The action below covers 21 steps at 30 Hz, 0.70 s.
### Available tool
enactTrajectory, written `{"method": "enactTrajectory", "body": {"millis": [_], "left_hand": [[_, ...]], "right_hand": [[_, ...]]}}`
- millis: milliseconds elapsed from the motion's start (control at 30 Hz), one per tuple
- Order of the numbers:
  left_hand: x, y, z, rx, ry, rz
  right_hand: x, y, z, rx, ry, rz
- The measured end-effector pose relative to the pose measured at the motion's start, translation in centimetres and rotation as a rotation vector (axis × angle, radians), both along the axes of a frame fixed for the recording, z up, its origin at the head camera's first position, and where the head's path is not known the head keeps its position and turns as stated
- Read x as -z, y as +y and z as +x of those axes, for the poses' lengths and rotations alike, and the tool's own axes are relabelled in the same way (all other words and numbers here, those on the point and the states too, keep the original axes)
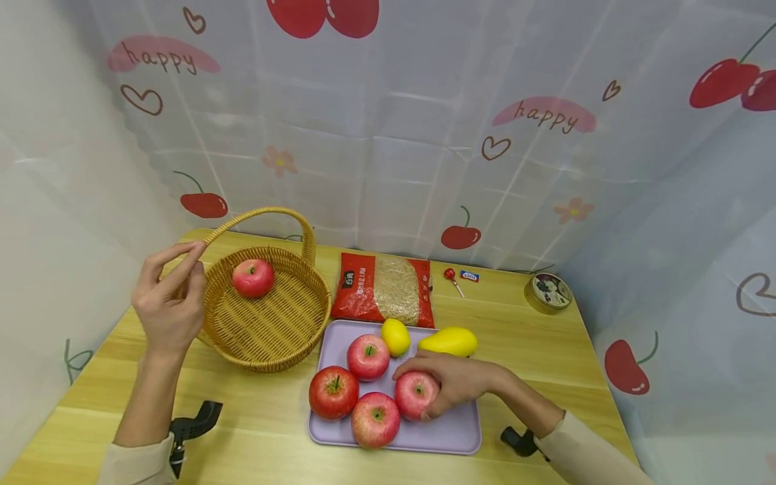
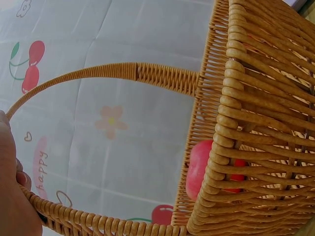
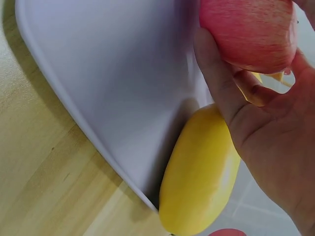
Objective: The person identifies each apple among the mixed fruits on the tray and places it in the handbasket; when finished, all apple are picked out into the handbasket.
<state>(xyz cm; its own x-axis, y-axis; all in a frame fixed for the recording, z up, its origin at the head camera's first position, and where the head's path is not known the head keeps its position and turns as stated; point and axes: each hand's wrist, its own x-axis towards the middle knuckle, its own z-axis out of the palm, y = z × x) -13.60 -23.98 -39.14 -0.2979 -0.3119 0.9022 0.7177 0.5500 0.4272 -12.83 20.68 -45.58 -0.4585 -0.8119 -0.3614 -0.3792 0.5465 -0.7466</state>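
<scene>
My left hand (image 1: 166, 303) grips the handle of a wicker basket (image 1: 267, 337) at the left. One pink-red apple (image 1: 253, 278) lies inside the basket; in the left wrist view the weave partly hides it. Over a lilac tray (image 1: 439, 442), my right hand (image 1: 467, 377) holds a pink apple (image 1: 413, 397) between thumb and fingers. The right wrist view shows this apple (image 3: 251, 34) close up. Beside it on the tray are a pink apple (image 1: 368, 358), a darker red apple (image 1: 333, 393), a yellowish-red apple (image 1: 376, 422), a lemon (image 1: 396, 338) and a yellow mango (image 1: 451, 342).
Behind the tray lies a red packet of dry noodles (image 1: 388, 289). To its right are a lollipop (image 1: 451, 277), a small blue-and-red wrapper (image 1: 469, 276) and a round tin (image 1: 548, 293). A printed curtain (image 1: 388, 168) hangs along the wooden table's (image 1: 254, 431) back edge.
</scene>
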Motion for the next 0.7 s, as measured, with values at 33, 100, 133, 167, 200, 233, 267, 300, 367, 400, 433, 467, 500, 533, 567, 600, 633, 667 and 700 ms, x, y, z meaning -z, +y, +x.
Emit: {"method": "enactTrajectory", "body": {"millis": [33, 100, 133, 167, 200, 233, 267, 300, 367, 400, 433, 467, 500, 533, 567, 600, 633, 667, 700], "left_hand": [[0.1, -0.1, 0.0, -0.001, 0.0, -0.001], [0.2, -0.2, -0.1, 0.0, 0.0, -0.001], [0.3, -0.2, -0.2, -0.001, 0.0, -0.002], [0.3, -0.3, -0.2, 0.0, 0.0, -0.001], [0.4, -0.3, -0.2, -0.001, 0.001, -0.001], [0.4, -0.3, -0.3, -0.002, 0.003, -0.001], [0.4, -0.3, -0.3, -0.003, 0.004, 0.0], [0.4, -0.2, -0.3, -0.004, 0.005, 0.0], [0.4, -0.2, -0.3, -0.003, 0.006, 0.001], [0.4, -0.2, -0.3, -0.003, 0.006, 0.0], [0.4, -0.2, -0.3, -0.003, 0.006, 0.0], [0.4, -0.2, -0.3, -0.003, 0.006, -0.001], [0.4, -0.3, -0.2, -0.002, 0.005, -0.002], [0.4, -0.3, -0.2, -0.002, 0.004, -0.003], [0.4, -0.3, -0.3, -0.002, 0.003, -0.003], [0.4, -0.3, -0.3, -0.004, 0.004, -0.004], [0.5, -0.3, -0.3, -0.004, 0.004, -0.005], [0.5, -0.3, -0.3, -0.003, 0.005, -0.004], [0.5, -0.3, -0.3, -0.002, 0.006, -0.004]], "right_hand": [[0.0, 0.0, 0.0, 0.005, -0.006, -0.004], [0.1, 0.0, -0.1, 0.014, -0.017, -0.015], [0.0, 0.0, -0.1, 0.017, -0.021, -0.022], [0.0, 0.0, -0.1, 0.019, -0.027, -0.029], [0.0, 0.0, -0.1, 0.02, -0.03, -0.035], [0.0, 0.0, -0.1, 0.021, -0.031, -0.041], [-0.1, 0.0, -0.1, 0.023, -0.033, -0.045], [-0.2, 0.0, -0.2, 0.025, -0.031, -0.049], [-0.4, -0.1, -0.2, 0.033, -0.038, -0.054], [-0.4, -0.1, -0.2, 0.037, -0.038, -0.055], [-0.5, -0.2, -0.2, 0.041, -0.04, -0.057], [-0.6, -0.2, -0.3, 0.047, -0.045, -0.06], [-0.7, -0.3, -0.3, 0.051, -0.049, -0.063], [-0.7, -0.4, -0.3, 0.056, -0.055, -0.069], [-0.8, -0.5, -0.4, 0.057, -0.058, -0.076], [-0.8, -0.6, -0.5, 0.058, -0.06, -0.084], [-0.9, -0.7, -0.5, 0.057, -0.063, -0.094], [-0.9, -0.8, -0.6, 0.057, -0.067, -0.105], [-1.0, -0.9, -0.7, 0.055, -0.067, -0.115]]}}
